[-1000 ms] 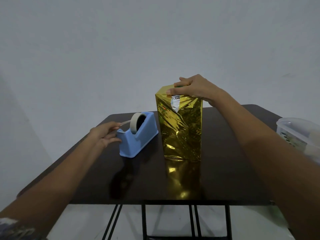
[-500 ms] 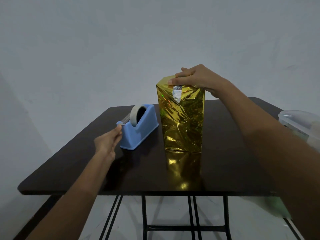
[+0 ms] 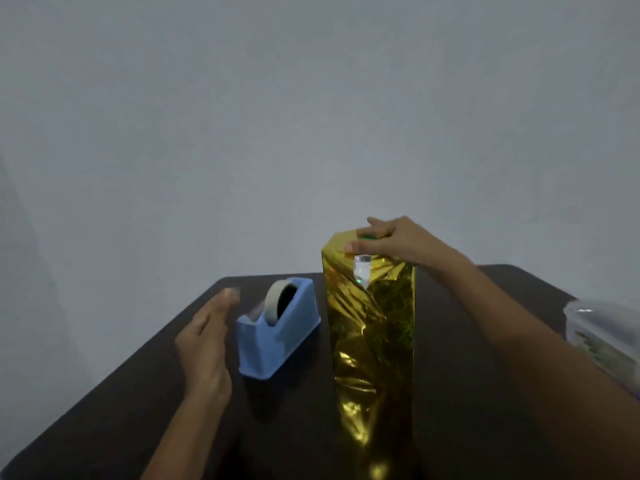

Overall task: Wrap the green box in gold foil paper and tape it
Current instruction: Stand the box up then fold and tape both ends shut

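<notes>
The box stands upright on the dark table [image 3: 131, 414], wrapped in crinkled gold foil [image 3: 375, 344]. A sliver of the green box [image 3: 367, 237] shows at the top under my fingers. My right hand [image 3: 393, 241] presses down on the top, pinning the folded foil, with a small silver flap [image 3: 362, 271] hanging just below it. A blue tape dispenser [image 3: 277, 344] with a pale roll [image 3: 273, 303] sits left of the box. My left hand [image 3: 205, 344] hovers beside the dispenser, fingers extended, with a short clear piece of tape [image 3: 231, 292] at its fingertips.
A clear plastic container [image 3: 604, 336] sits at the table's right edge, close to my right forearm. A plain pale wall stands behind the table. The table's left edge runs diagonally past my left arm.
My left hand pulled tape at the dispenser's cutter, then came away to the left with a short piece on its fingertips. The camera tilted up and moved closer. My right hand stayed on the box top.
</notes>
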Demonstrator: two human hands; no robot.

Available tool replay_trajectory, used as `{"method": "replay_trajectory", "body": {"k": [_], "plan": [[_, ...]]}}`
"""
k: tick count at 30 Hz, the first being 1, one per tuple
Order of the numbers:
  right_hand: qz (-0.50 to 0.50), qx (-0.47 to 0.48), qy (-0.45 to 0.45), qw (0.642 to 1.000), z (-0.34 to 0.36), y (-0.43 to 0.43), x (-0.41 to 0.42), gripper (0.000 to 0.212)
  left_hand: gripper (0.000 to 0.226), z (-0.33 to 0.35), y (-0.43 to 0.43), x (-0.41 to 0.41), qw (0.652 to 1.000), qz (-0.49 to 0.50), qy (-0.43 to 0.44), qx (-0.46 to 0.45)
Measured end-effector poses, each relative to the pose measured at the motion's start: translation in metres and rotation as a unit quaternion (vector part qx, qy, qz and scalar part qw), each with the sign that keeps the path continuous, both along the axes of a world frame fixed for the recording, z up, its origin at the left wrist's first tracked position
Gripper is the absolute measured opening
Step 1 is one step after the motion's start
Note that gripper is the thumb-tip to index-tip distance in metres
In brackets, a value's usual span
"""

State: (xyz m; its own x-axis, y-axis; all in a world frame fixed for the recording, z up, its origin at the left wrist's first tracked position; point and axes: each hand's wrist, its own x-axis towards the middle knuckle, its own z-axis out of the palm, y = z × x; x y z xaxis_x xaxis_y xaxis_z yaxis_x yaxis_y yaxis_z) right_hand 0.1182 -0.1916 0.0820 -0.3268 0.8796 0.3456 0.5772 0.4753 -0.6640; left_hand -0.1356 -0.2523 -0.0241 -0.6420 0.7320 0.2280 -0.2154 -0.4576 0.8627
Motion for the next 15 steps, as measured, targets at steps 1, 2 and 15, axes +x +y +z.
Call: {"method": "replay_trajectory", "body": {"k": [1,2,15], "plan": [[0.000,-0.009,0.002,1.000,-0.006,0.000,0.000,0.064,0.018,0.013,-0.001,0.003,0.999,-0.036,0.030,0.018],[-0.001,-0.007,0.009,1.000,-0.002,-0.001,-0.002,0.063,0.019,0.035,0.002,0.008,0.995,-0.073,0.055,0.040],[0.002,0.014,0.018,1.000,-0.002,-0.014,-0.004,0.056,0.068,0.104,0.060,0.073,0.872,-0.394,0.287,-0.032]]}}
